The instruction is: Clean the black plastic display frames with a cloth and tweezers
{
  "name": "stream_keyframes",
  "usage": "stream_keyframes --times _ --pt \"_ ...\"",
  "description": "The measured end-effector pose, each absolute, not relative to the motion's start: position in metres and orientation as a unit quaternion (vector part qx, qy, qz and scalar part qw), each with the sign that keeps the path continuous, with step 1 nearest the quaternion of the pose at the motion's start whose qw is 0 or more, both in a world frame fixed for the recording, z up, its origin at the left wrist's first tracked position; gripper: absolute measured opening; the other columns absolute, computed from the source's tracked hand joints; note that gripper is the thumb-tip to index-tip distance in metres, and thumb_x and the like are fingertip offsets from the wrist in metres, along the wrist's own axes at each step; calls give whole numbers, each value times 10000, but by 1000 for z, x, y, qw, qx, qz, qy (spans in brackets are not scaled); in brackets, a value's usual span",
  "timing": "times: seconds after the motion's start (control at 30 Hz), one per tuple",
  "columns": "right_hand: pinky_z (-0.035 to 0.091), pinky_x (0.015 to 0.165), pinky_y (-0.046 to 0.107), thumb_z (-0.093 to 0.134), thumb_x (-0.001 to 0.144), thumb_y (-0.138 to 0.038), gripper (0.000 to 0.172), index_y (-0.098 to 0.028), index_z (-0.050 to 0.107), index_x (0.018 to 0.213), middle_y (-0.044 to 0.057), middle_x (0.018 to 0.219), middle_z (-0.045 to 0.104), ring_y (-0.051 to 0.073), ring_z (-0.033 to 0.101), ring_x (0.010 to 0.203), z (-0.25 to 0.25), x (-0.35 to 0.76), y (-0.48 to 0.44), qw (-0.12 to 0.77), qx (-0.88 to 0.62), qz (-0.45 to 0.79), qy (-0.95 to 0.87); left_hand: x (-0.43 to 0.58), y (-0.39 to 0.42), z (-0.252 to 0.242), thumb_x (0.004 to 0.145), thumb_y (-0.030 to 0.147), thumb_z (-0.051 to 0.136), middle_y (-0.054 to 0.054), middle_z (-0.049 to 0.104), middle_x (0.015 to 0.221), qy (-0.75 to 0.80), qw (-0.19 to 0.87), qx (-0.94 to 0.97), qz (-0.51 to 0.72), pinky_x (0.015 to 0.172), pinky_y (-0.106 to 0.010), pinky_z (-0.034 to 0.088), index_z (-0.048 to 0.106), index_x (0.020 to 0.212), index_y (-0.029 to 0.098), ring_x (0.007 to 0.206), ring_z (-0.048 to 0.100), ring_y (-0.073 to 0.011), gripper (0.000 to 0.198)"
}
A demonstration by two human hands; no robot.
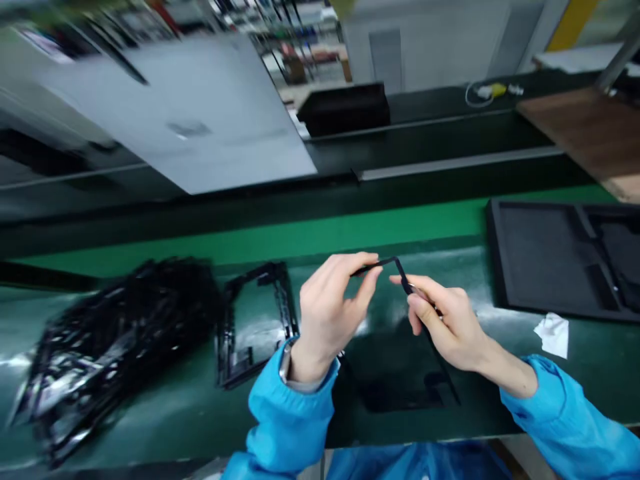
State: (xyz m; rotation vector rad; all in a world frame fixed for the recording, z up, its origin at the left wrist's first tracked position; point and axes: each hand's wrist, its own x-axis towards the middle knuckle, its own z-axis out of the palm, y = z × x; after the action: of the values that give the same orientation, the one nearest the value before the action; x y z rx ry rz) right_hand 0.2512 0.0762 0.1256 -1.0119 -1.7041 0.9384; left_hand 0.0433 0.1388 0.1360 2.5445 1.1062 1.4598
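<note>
A thin black frame is held up over the green table, one corner pointing away from me. My left hand pinches its left side between thumb and fingers. On the right side, my right hand is closed around the frame's edge, with a small shiny item by the fingertips that I cannot make out. The lower part of the frame hangs near a dark rectangular panel at the table's front; where they meet is unclear. Left of my left hand, another black frame lies flat on the table.
A large pile of black frames covers the left of the table. At the right sit a black foam tray and a crumpled white paper. A white board and a black bin stand beyond.
</note>
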Motion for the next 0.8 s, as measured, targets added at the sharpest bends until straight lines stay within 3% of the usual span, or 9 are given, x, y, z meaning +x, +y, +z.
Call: stream_keyframes --times 0.1,0.17,0.3,0.4,0.6,0.8 --pt "410 530 204 456 1170 -246 343 -108 684 1384 -83 577 591 79 522 475 159 240 70 476 -399 377 -687 39 129 157 934 58 810 -66 803 1155 314 -56 806 499 932 -313 648 695 1153 191 1024 778 -172 281" --pt "410 531 205 453 1186 -274 354 -116 686 1400 -86 563 572 77 516 466 172 235 64 478 -400 384 -681 36 122 165 929 39 806 -74 792 1162 302 -81 797 517 901 -302 654 714 1124 188 1018 767 -166 262" --pt "399 547 211 446 1204 -308 365 -160 669 1454 -87 577 557 70 516 484 177 231 50 441 -397 409 -693 27 111 171 900 7 819 -35 750 962 293 -124 768 555 784 -280 616 754 1100 182 880 704 -142 274" --pt "399 576 214 435 1212 -309 363 -197 643 1488 -97 593 544 63 509 505 175 233 44 411 -394 421 -706 21 106 172 907 7 810 -33 742 926 274 -102 782 550 735 -297 582 750 1139 167 814 665 -138 288" --pt "436 691 256 418 1226 -309 374 -232 611 1536 -102 606 563 72 546 543 178 244 40 361 -404 437 -718 11 101 174 954 14 755 -58 762 991 265 -44 815 514 772 -327 580 737 1152 137 880 689 -156 234" --pt "396 649 286 434 1222 -337 383 -219 612 1540 -92 606 556 87 525 537 176 248 33 348 -420 455 -705 7 99 174 974 70 754 -52 763 978 258 -60 824 500 732 -329 568 740 1162 147 859 698 -156 204"
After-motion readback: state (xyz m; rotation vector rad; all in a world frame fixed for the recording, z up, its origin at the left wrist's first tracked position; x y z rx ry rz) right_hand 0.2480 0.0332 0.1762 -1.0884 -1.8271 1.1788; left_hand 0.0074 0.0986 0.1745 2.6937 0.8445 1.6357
